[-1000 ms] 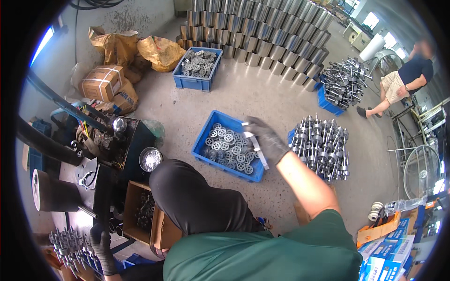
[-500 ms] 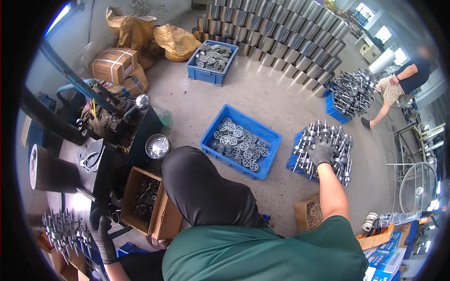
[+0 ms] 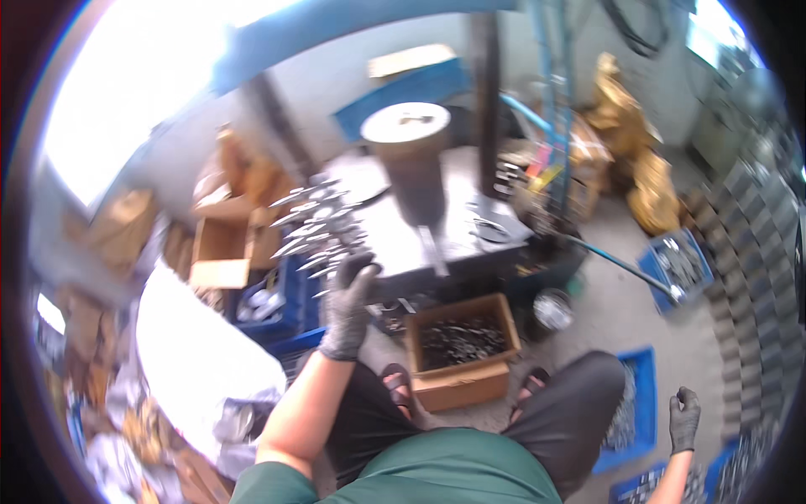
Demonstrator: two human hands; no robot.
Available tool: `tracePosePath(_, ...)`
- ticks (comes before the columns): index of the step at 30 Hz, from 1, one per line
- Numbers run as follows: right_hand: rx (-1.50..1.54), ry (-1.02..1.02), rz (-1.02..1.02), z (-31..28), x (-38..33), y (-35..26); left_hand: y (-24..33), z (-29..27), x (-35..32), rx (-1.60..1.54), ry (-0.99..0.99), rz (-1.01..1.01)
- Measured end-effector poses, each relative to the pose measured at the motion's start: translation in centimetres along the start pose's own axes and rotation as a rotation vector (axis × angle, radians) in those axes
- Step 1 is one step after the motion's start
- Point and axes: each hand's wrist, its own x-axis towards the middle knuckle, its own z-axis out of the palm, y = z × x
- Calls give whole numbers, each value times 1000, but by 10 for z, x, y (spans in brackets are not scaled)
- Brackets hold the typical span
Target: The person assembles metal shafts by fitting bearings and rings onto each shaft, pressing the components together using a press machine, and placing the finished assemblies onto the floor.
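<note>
My left hand (image 3: 342,307), in a dark glove, is up at the near edge of a cluster of shafted metal parts (image 3: 315,227), with its thumb standing apart from its fingers; its fingertips meet the lowest shafts in my view, but through the blur I cannot tell whether they touch or have hold of one. My right hand (image 3: 685,420), gloved too, is stretched far out to the other side with its fingers loosely bent; I make out nothing in it, though I cannot tell how far it is closed.

I have only the head view to go by. The cluster lies just beyond the left hand and a little to its left, its shafts pointing leftward, beside a pale machine table (image 3: 378,239). On that table, ahead and to the right of the same hand, I see a dark cylinder (image 3: 416,181) with a pale top. Below and left of the cluster sits a blue bin (image 3: 290,315), and farther left of the hand a big white sack (image 3: 189,353).

To the right of the left hand, on the floor between my feet, is a cardboard box (image 3: 462,391) of small dark parts, with a shiny round bowl (image 3: 552,309) past it. Just left of the right hand is a blue crate (image 3: 648,403) of grey metal pieces; nearer me, beside the right forearm, I see another blue crate (image 3: 623,489) with blurred metal parts in it
</note>
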Motion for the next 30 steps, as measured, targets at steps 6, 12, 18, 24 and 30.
tracePosePath(6,119,-227,-833,62,95,-301,14,-35,2,-428,276,34)
tracePosePath(12,138,-657,-1103,150,102,-427,1,-79,47,-825,266,-314)
tracePosePath(18,-1,-956,-1022,233,109,-406,11,-65,72,-754,118,-249)
tracePosePath(24,108,-964,-966,252,115,-408,5,-43,67,-223,174,253)
tracePosePath(30,-73,-905,-1017,272,101,-398,-10,-41,65,122,67,691)
